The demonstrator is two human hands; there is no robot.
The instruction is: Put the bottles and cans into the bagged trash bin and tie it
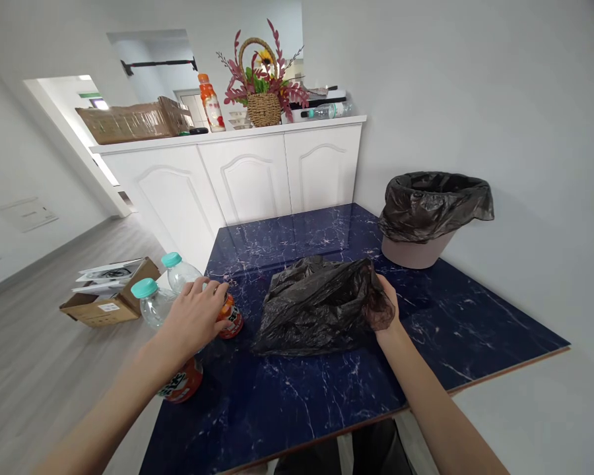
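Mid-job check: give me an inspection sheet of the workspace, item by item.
Surface: blue marbled table.
Job's things: black bag on the table; two bottles at its left edge; lined bin, right.
Clutter: open box on the floor, left.
Hands: left hand over the far bottle, grip unclear; right hand at the bag, partly covered by it.
Cables: possibly a dark cord in the box.
Surroundings: cabinet behind, bearing a carton and flower basket.

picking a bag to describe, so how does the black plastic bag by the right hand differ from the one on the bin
The loose black bag lies low and slumped on the blue marbled table; the bin liner drapes over the rim of the trash bin. The right hand is at the loose bag, while no hand touches the bin liner. Both are thin, wrinkled black plastic.
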